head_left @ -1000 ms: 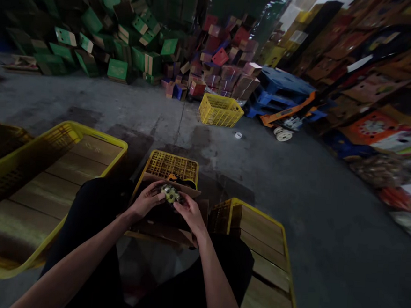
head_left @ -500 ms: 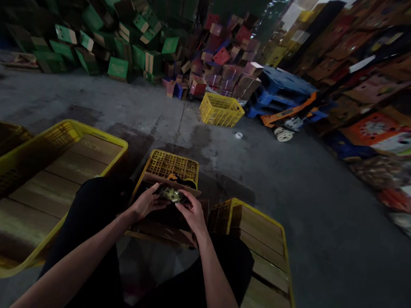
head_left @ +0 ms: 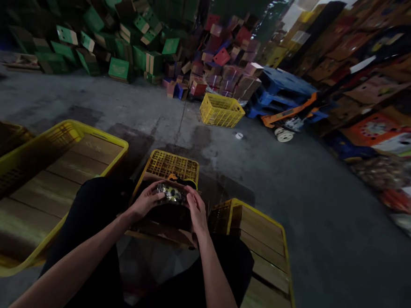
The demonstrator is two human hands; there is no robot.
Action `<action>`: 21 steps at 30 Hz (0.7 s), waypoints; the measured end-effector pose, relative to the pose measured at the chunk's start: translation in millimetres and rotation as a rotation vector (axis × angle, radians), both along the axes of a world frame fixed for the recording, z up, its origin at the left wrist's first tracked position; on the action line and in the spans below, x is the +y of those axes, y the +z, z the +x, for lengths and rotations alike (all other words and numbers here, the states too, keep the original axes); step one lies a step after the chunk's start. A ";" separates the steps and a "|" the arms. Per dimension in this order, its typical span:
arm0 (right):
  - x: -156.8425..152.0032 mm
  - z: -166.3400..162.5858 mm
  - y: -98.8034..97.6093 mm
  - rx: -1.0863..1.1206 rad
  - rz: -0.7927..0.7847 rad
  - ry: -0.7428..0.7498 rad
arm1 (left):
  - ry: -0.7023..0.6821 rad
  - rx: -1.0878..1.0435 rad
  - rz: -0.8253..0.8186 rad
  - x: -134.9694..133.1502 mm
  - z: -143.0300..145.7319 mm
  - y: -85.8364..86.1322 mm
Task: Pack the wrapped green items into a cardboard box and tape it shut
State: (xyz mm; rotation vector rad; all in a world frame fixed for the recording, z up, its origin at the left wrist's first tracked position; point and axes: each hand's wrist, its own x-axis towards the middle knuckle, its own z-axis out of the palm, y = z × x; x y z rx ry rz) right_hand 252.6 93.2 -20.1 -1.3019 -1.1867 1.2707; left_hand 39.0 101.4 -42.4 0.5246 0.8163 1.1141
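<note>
Left hand: my left hand (head_left: pixel 144 204) is half closed, thumb and fingertips pinched on the left end of a small speckled object (head_left: pixel 170 193).
Right hand: my right hand (head_left: pixel 197 210) is curled the same way, its fingers gripping the object's right end.
Held thing: the object is small and yellowish with dark flecks. I cannot tell what it is in the dim light.
Bearing: it sits straight ahead of me, between both hands and just past my fingertips. Its long axis runs left to right, and both hands are equally close to it.
Beneath: under my hands is a dark open carton (head_left: pixel 167 217). It rests against a yellow mesh crate (head_left: pixel 171 163) on the floor between my knees, which are in black trousers (head_left: pixel 92 212).
Left of me: a larger yellow crate (head_left: pixel 87 129) is lined with flat brown cardboard.
Right of me: a second cardboard-lined crate (head_left: pixel 257 213) stands just beside my right knee.
Farther out: bare concrete leads to a lone yellow crate (head_left: pixel 220 111), well apart from me. A small white roll (head_left: pixel 238 135) lies near it. Behind them are heaps of green cartons (head_left: pixel 119 68), a pile of red and purple cartons (head_left: pixel 225 66), blue pallets (head_left: pixel 284 83) and an orange pallet truck (head_left: pixel 289 112).
</note>
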 end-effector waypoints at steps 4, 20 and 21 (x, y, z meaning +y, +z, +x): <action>0.6 -1.0 -1.2 0.003 -0.067 -0.049 | -0.057 -0.001 0.062 -1.8 1.7 0.3; -0.6 1.9 -5.3 -0.073 -0.038 0.019 | -0.087 0.023 0.046 0.5 2.7 -10.9; -0.7 1.4 -4.2 -0.079 -0.032 0.023 | -0.077 0.008 0.024 0.5 2.4 -11.2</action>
